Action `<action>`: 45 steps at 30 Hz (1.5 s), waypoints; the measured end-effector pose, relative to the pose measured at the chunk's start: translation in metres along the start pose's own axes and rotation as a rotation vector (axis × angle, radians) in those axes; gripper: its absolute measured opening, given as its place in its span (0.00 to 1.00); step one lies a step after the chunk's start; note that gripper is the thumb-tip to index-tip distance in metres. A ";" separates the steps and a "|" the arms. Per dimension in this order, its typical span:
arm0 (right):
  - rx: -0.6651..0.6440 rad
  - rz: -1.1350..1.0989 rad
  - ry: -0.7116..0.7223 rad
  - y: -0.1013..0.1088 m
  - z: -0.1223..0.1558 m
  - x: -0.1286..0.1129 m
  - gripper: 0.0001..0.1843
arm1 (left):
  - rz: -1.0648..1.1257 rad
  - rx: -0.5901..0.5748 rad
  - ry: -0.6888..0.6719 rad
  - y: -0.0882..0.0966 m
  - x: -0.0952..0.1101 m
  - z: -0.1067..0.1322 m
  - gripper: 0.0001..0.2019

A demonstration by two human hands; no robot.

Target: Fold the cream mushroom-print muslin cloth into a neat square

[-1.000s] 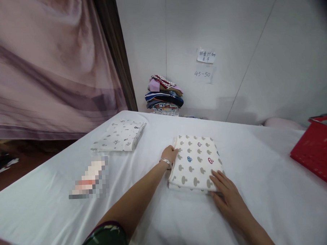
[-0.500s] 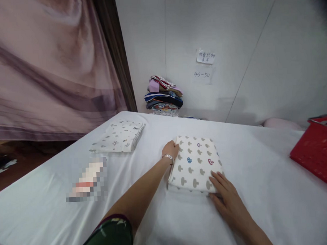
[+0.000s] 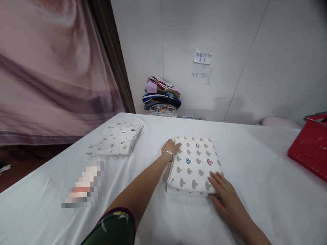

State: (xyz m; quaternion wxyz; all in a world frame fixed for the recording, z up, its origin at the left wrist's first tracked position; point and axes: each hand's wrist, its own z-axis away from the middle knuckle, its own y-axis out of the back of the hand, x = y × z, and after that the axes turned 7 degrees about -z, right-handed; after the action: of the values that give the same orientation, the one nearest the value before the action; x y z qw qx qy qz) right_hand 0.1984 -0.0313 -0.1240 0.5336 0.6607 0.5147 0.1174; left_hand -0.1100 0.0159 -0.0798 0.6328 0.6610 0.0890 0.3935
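Observation:
A folded cream cloth with a mushroom print (image 3: 194, 164) lies on the white-covered table (image 3: 264, 190). My left hand (image 3: 170, 146), with a bracelet at the wrist, rests at the cloth's far left corner, its fingers curled on the edge. At the cloth's near right corner lies my right hand (image 3: 225, 195), flat, with the fingers stretched out onto the fabric.
A second folded white printed cloth (image 3: 115, 139) lies at the table's far left. A stack of folded colourful clothes (image 3: 161, 97) stands against the white wall, under paper labels. A red basket (image 3: 316, 148) sits at the right edge. A pink curtain (image 3: 42, 70) hangs on the left.
My left hand has slid along the cloth's left edge to its far corner. The right hand has stayed at the near right corner.

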 end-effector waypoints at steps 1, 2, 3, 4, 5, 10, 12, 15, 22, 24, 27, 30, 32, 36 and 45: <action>-0.004 0.002 -0.002 0.000 0.000 0.000 0.28 | -0.003 -0.009 0.006 -0.001 0.001 -0.002 0.23; -0.008 0.004 -0.004 0.000 0.000 0.000 0.28 | -0.002 -0.018 0.010 -0.001 0.003 -0.004 0.22; -0.011 0.004 -0.005 0.000 0.000 0.001 0.28 | 0.002 -0.024 0.010 -0.003 0.003 -0.006 0.21; -0.010 0.003 -0.002 -0.001 0.000 0.001 0.28 | 0.008 -0.028 0.009 -0.004 0.003 -0.008 0.19; -0.008 0.001 0.003 0.000 0.000 0.000 0.28 | 0.016 -0.030 0.010 -0.006 0.003 -0.009 0.18; -0.005 -0.004 0.019 0.001 -0.001 -0.002 0.29 | 0.051 -0.044 0.053 -0.011 -0.005 -0.016 0.18; -0.001 -0.001 0.019 0.001 -0.001 -0.002 0.29 | 0.065 -0.053 0.052 -0.009 -0.008 -0.018 0.18; 0.000 -0.006 0.004 0.001 -0.001 -0.003 0.29 | 0.078 -0.061 0.049 -0.006 -0.007 -0.019 0.19; -0.017 -0.004 -0.012 0.003 -0.002 -0.005 0.28 | 0.035 -0.035 0.065 -0.006 0.003 -0.025 0.24; -0.022 -0.002 -0.013 0.003 -0.002 -0.005 0.28 | 0.018 -0.037 0.074 -0.008 0.003 -0.026 0.22; -0.013 -0.008 -0.005 0.002 -0.001 -0.005 0.29 | 0.010 -0.040 0.078 -0.007 0.002 -0.027 0.21; 0.000 -0.014 0.002 0.001 -0.001 -0.004 0.29 | -0.004 0.019 0.031 -0.001 0.007 -0.025 0.21; 0.003 -0.012 0.003 0.001 -0.002 -0.005 0.29 | -0.052 0.146 -0.104 0.001 0.015 -0.022 0.23; 0.002 0.014 0.001 0.003 -0.003 -0.007 0.29 | -0.203 0.214 -0.481 -0.008 0.028 -0.015 0.28; -0.017 0.025 -0.007 0.005 -0.003 -0.009 0.29 | -0.184 -0.093 -0.374 -0.023 0.014 -0.023 0.35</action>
State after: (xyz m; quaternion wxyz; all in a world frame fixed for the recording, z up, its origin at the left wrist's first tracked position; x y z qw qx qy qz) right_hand 0.1956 -0.0362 -0.1153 0.5395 0.6628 0.5037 0.1261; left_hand -0.1065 0.0463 -0.0981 0.7012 0.6818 0.0119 0.2083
